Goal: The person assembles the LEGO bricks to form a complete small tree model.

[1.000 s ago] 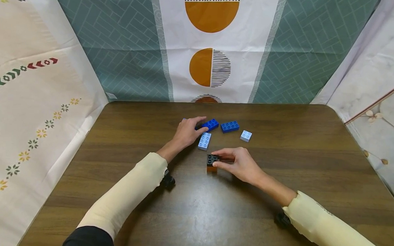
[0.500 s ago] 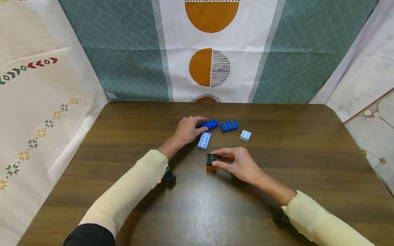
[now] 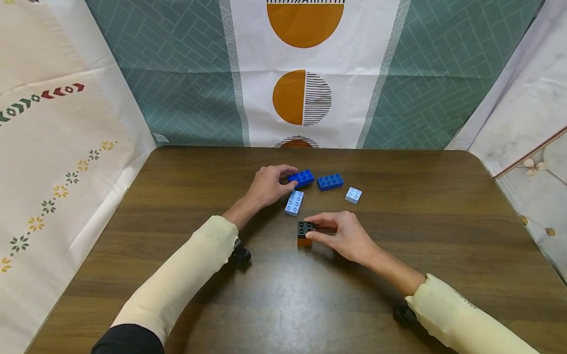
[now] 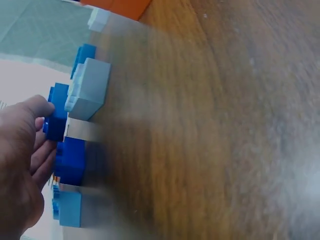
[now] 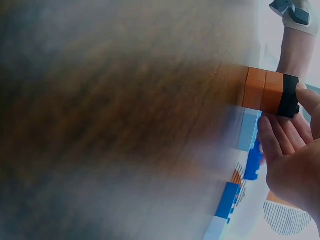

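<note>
- Leftmost, we see a deep-blue brick (image 4: 71,161) and a sky-blue brick (image 4: 70,208) near the left hand (image 3: 267,186); its lower fingers could nudge them, being so close.
- The left hand pinches a blue brick (image 3: 302,178) at its end, toward the table's far side; we think that off-centre hold might let it twist.
- Just nearer lies a long pale brick (image 3: 294,203), which we judge the thumb could shove.
- Nearer still, the right hand (image 3: 347,235) grips the black brick (image 3: 302,229) atop two orange bricks (image 5: 256,89), upright on the table (image 3: 343,327); uneven pressure might tip our stack.
- Farther right, another blue brick (image 3: 330,182) and a small pale brick (image 3: 353,195) stand apart; we'd worry only about a sweeping arm.
</note>
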Demonstrator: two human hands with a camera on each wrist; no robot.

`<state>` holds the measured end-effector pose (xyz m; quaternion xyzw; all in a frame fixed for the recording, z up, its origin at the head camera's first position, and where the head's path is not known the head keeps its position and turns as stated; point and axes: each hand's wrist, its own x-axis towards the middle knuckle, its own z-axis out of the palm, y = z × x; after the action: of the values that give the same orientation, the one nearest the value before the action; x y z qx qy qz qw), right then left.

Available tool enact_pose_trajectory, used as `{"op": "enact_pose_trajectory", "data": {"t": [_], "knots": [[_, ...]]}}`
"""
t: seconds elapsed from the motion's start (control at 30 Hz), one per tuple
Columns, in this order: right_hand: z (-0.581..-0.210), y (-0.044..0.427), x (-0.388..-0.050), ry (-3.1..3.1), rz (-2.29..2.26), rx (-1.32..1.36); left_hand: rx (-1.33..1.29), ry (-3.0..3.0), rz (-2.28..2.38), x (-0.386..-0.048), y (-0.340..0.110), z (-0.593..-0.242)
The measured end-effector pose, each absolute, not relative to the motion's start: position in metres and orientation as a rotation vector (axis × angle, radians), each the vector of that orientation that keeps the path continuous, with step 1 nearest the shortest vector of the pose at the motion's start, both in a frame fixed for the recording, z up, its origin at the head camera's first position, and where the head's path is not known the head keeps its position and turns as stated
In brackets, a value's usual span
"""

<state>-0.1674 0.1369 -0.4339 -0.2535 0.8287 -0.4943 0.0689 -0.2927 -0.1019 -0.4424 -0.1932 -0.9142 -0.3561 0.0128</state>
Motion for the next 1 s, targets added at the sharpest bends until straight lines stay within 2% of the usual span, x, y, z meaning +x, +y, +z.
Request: {"op": "enact_pose_trajectory", "data": {"t": [0.37,1.0], "knots": [[-0.436,0.138,-0.168,2.477,-1.505,-0.749,-0.805,-2.716,-1.286,-0.278,-0.113,-0.427],[-0.436,0.137,-0.167,2.48,-1.497,-0.714,-1.112,-2.618,-1.358,-0.223,-0.141,-0.416]]}}
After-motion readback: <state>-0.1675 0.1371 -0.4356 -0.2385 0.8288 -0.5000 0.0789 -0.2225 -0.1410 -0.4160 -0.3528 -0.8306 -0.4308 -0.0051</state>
